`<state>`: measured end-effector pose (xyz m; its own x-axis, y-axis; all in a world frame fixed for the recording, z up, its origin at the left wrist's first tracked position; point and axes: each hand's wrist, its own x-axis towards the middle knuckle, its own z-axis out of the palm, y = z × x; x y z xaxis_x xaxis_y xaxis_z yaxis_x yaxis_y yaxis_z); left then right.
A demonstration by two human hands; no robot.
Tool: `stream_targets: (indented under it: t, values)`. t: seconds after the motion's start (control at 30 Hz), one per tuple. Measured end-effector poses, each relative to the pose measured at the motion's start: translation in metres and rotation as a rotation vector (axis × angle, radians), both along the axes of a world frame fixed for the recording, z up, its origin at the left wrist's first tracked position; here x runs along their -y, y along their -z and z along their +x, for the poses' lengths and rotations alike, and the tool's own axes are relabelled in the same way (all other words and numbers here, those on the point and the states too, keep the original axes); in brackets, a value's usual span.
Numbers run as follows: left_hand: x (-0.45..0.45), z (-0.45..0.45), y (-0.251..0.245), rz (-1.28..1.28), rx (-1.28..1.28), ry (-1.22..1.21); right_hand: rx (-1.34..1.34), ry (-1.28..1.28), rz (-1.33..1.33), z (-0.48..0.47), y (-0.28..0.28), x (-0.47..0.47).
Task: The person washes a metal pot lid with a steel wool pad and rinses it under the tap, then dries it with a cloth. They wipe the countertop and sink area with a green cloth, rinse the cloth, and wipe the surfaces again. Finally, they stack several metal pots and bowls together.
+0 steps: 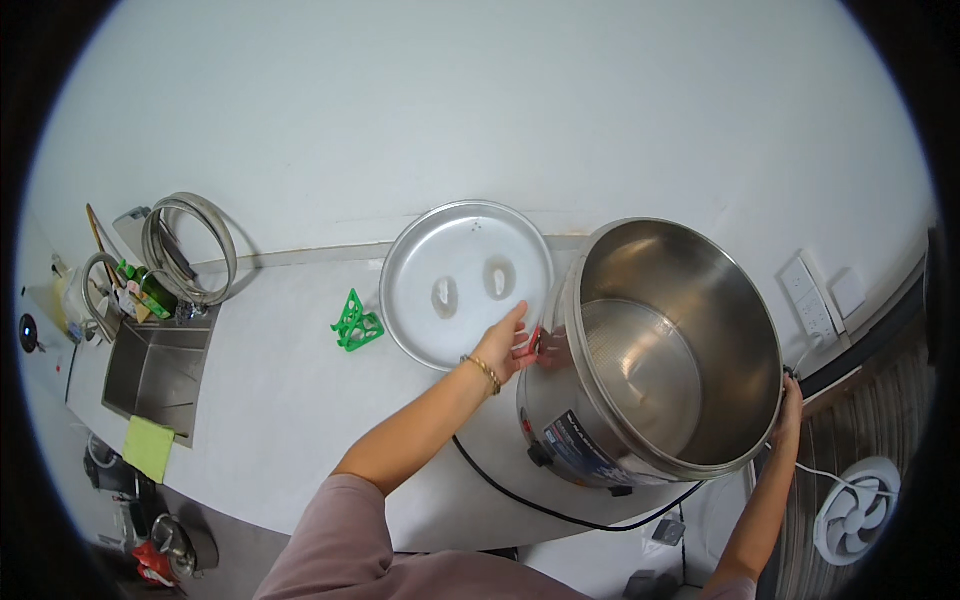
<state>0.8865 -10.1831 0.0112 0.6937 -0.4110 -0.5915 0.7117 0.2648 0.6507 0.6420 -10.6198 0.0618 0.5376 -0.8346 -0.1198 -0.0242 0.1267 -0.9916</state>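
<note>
A large electric stainless-steel pot stands open on the white counter, its bare inner floor in sight. Its front carries a printed label, a dark knob and a small red switch. My left hand is at the pot's left side, thumb apart from the fingers, with fingertips by a red handle; whether they touch it is unclear. On the opposite side my right hand holds the pot near its black handle, fingers partly hidden. A round shallow metal pan with two oval marks lies behind my left hand.
A green plastic rack sits left of the pan. Farther left are a sink, a green cloth and metal rings against the wall. A black cord loops before the pot; wall sockets and a fan are right.
</note>
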Motion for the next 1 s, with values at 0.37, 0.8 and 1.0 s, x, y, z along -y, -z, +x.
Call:
stream_targets:
  t: [0.37, 0.8, 1.0]
  values:
    - [-0.002, 0.045, -0.011, 0.136, 0.326, 0.120, -0.066, 0.069, -0.170, -0.101, 0.005, -0.100]
    - [0.007, -0.137, -0.054, 0.020, 0.774, 0.810, -0.341, 0.638, -0.268, -0.335, -0.072, -0.311]
    - [0.033, -0.231, -0.051, -0.111, 0.718, 0.979, -0.354, 0.790, -0.271, -0.438, -0.084, -0.318]
